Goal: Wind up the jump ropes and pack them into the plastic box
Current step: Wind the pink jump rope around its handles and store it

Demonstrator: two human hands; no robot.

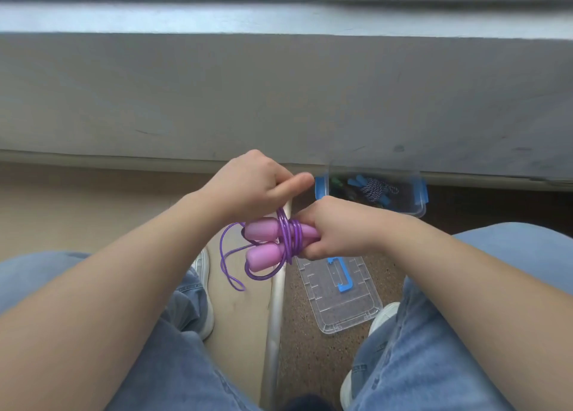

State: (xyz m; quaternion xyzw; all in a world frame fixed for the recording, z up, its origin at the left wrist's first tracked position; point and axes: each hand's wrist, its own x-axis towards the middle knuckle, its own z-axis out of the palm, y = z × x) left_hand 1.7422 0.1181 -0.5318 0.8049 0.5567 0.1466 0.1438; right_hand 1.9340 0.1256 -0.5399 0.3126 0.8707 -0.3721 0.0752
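Purple cord [290,237] loops tightly around two pink jump-rope handles [263,241], held side by side above the lap of a seated person in blue jeans [434,333]. The right hand [328,229] grips the handles' far ends, fingers closed around them; the left hand [251,187] is closed on the cord just above the wraps, thumb out. Loose purple loops hang below. On the floor beyond, a clear plastic box [417,205] with blue clips holds another wound rope [373,188]. Its lid [341,299] lies nearer, beside a white shoe [383,316].
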